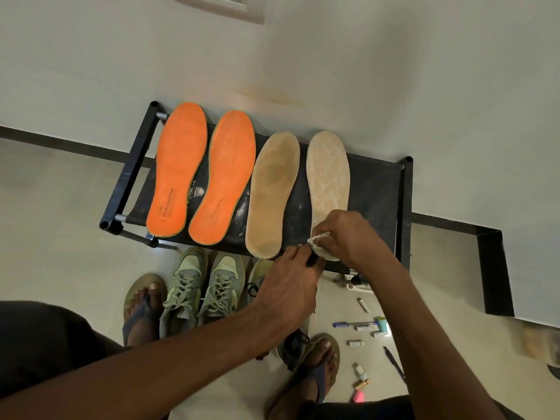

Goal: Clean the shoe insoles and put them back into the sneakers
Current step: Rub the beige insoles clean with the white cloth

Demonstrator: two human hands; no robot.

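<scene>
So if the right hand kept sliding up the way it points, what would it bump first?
Nothing on the pale insole itself; the right hand would probably reach the wall past its toe.

Two orange insoles with dark lettering, two tan insoles, one with pale streaks, black rack, grey-green sneakers, white cloth, cream floor

Dim warm light (edges warped, blurred)

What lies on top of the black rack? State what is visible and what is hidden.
On the black rack lie two orange insoles and two tan insoles. The right hand, holding a white cloth, covers the rightmost insole's heel.
</scene>
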